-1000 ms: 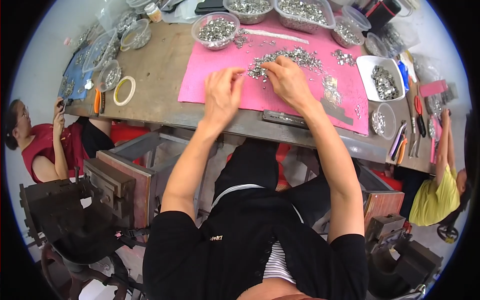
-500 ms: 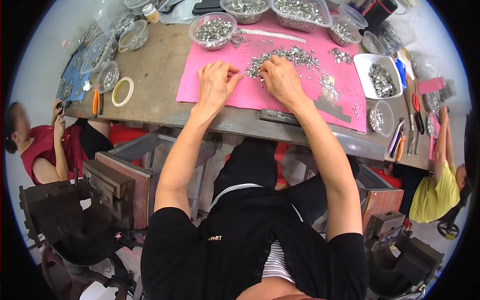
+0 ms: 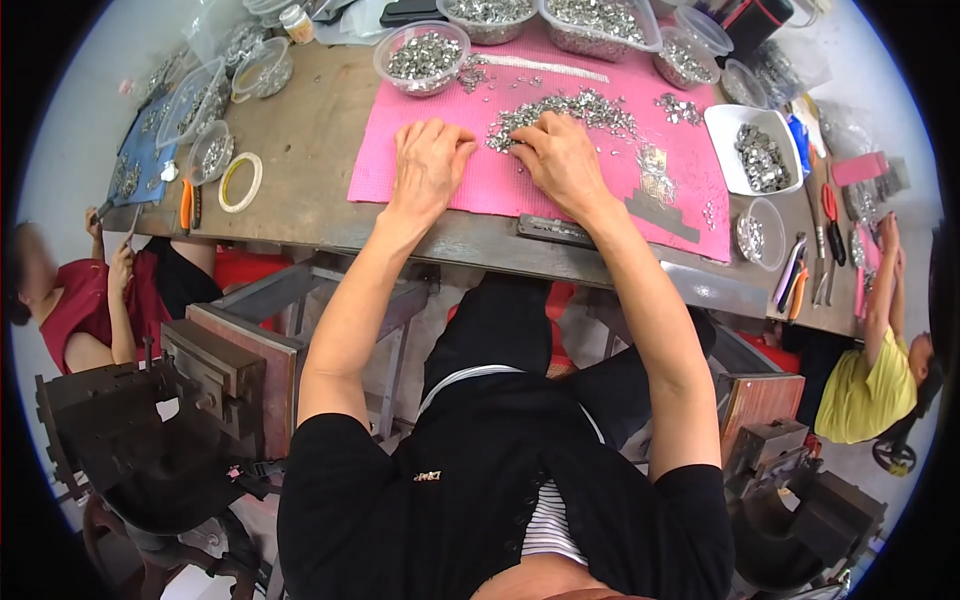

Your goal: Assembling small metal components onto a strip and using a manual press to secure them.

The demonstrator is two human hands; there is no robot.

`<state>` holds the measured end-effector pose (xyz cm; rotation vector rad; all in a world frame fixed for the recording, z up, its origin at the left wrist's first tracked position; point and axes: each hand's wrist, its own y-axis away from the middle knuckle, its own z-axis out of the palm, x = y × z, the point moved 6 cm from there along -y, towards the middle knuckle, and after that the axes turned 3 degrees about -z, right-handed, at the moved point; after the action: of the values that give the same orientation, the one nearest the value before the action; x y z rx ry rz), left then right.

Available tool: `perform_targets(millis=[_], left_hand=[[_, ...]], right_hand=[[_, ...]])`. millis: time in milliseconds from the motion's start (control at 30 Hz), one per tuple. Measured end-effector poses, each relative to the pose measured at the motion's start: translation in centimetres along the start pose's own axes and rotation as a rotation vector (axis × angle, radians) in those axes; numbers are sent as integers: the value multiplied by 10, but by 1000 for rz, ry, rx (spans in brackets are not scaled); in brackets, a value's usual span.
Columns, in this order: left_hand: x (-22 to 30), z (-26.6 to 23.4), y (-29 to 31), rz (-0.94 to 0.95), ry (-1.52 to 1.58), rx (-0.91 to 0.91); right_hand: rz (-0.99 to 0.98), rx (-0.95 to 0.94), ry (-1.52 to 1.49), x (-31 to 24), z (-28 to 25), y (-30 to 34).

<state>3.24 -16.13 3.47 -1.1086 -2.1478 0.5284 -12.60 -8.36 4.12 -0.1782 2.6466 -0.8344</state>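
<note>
A heap of small shiny metal pieces (image 3: 585, 108) lies spread on a pink ribbed mat (image 3: 385, 150) in front of me. My right hand (image 3: 562, 165) is at the heap's near-left edge, thumb and fingers pinched together among the pieces. To its left, my left hand (image 3: 428, 165) rests over the mat with fingers curled and thumb pressed to the index finger. Whatever either pinch holds is too small or hidden to make out. A few flat metal pieces (image 3: 655, 175) lie in rows beside a grey stepped plate (image 3: 662, 218) at the right.
Tubs of metal pieces, including a round one (image 3: 422, 60) and a white dish (image 3: 755, 150), stand around the mat. A dark metal bar (image 3: 555, 231) lies at the table's front edge. Tape (image 3: 240, 183) and pliers (image 3: 794, 278) lie to the sides. Co-workers (image 3: 100, 300) sit left and right.
My left thumb and index finger have closed from slightly apart into a pinch. My right fingertips have shifted slightly at the heap's edge. The left co-worker's hands have moved.
</note>
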Motion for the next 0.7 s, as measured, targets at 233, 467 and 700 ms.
perform_targets(millis=[233, 467, 700], left_hand=[[4, -1, -1, -20, 14, -3], [69, 14, 20, -239, 631, -261], [117, 24, 31, 9, 595, -203]], right_hand=[[-15, 8, 12, -2, -4, -5], [167, 3, -137, 26, -65, 31], [148, -88, -29, 30, -68, 62]])
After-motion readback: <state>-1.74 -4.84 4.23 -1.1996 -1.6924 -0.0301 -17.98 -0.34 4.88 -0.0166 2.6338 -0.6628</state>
